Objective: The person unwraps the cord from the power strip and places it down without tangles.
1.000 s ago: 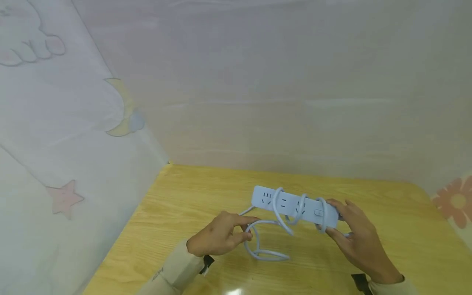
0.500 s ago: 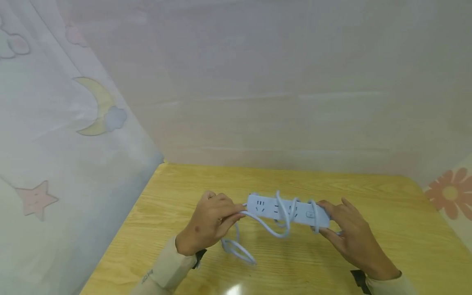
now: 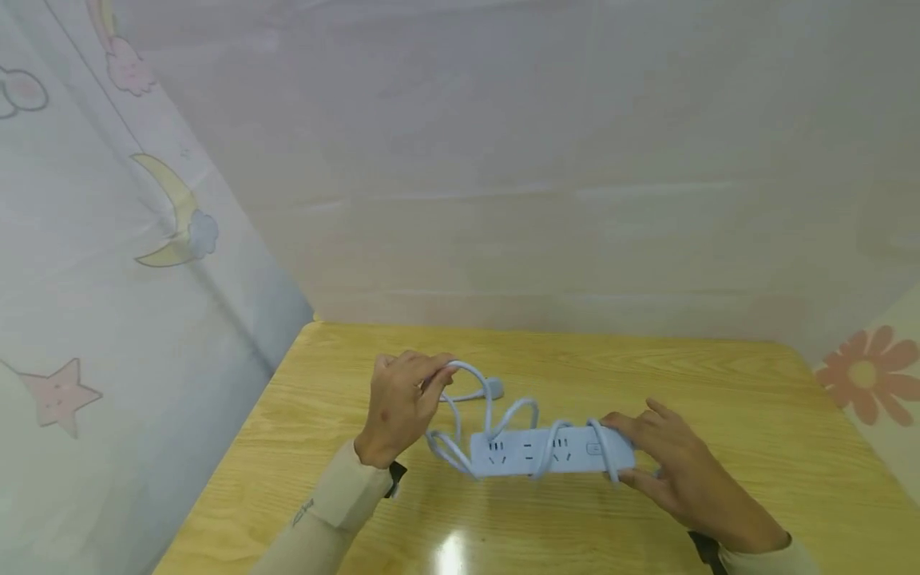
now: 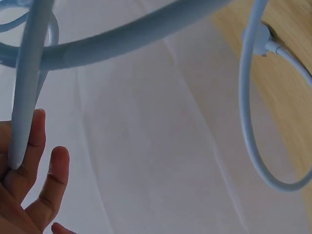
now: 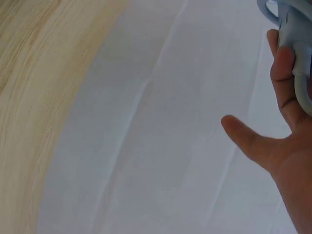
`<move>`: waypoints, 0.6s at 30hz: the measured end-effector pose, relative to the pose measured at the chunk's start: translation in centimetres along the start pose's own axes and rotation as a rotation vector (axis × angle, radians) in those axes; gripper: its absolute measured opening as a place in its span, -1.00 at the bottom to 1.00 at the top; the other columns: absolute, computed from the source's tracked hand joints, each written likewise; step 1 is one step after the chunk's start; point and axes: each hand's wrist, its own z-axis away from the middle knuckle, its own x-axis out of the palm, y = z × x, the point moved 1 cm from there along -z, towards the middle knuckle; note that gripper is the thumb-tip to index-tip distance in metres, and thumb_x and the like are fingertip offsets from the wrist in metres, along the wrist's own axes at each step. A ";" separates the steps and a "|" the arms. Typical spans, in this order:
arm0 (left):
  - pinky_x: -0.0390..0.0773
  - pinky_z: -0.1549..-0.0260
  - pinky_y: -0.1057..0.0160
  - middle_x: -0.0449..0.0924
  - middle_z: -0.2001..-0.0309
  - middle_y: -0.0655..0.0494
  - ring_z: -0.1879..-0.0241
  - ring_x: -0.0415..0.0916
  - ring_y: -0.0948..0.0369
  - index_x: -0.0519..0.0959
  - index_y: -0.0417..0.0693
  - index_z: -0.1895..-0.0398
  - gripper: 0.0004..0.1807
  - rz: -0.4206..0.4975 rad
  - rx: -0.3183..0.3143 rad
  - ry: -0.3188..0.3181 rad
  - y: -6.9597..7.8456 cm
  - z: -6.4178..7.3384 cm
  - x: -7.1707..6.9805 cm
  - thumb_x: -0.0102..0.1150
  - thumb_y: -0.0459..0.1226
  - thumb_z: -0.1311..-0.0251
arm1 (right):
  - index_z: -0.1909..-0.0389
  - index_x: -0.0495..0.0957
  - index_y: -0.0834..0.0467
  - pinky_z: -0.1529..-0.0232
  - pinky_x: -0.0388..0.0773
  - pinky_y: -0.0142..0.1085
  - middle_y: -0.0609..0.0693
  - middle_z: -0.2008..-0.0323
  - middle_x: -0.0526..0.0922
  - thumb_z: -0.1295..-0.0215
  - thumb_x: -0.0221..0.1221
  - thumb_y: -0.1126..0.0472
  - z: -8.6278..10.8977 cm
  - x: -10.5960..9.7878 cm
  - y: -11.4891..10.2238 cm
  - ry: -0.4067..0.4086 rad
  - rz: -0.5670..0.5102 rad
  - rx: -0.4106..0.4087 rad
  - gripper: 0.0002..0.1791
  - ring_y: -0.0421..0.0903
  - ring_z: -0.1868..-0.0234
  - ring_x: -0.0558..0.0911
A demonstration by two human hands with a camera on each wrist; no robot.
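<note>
A white power strip with its cord looped around it lies level in front of me in the head view. My right hand grips its right end between thumb and fingers, near where the cord leaves the strip in the right wrist view. Beyond the strip's left end, my left hand pinches a raised bend of the cord. Loose cord hangs beneath that hand. The plug rests on the tabletop behind the strip; the left wrist view also shows the plug.
The wooden table meets a pale fabric backdrop at its far edge. A printed side panel borders the left, and an orange printed flower is on the right.
My left hand has shifted left and then risen, drawing cord up over the strip's left part. The strip has come lower and nearer to level, and the plug now shows behind it.
</note>
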 end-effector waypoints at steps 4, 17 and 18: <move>0.19 0.36 0.19 0.71 0.50 0.23 0.47 0.56 0.25 0.78 -0.09 0.28 -0.88 -0.044 -0.045 -0.060 -0.5 0.5 0.4 0.42 -0.25 -0.14 | -0.28 0.47 0.22 -0.46 -0.08 -0.37 -0.11 -0.10 0.64 -0.42 -0.01 -0.26 0.3 -0.2 -0.2 -0.022 -0.074 0.023 -0.30 -0.26 -0.14 0.47; 0.21 0.33 0.23 0.73 0.38 0.32 0.28 0.57 0.28 0.79 0.09 0.18 -0.82 -0.064 0.207 -0.352 0.7 2.4 1.7 0.43 -0.21 -0.13 | -0.18 0.51 0.37 -0.39 0.10 -0.37 0.14 0.02 0.68 -0.43 -0.01 -0.27 -0.6 0.2 0.3 0.249 0.037 0.101 -0.25 -0.23 0.12 0.64; 0.21 0.32 0.24 0.73 0.38 0.34 0.26 0.57 0.29 0.79 0.12 0.19 -0.83 -0.051 0.232 -0.365 0.9 2.4 1.6 0.42 -0.19 -0.14 | -0.18 0.51 0.36 -0.40 0.08 -0.34 0.15 0.06 0.69 -0.44 -0.04 -0.29 -0.6 0.2 0.3 0.239 0.065 0.112 -0.24 -0.18 0.20 0.65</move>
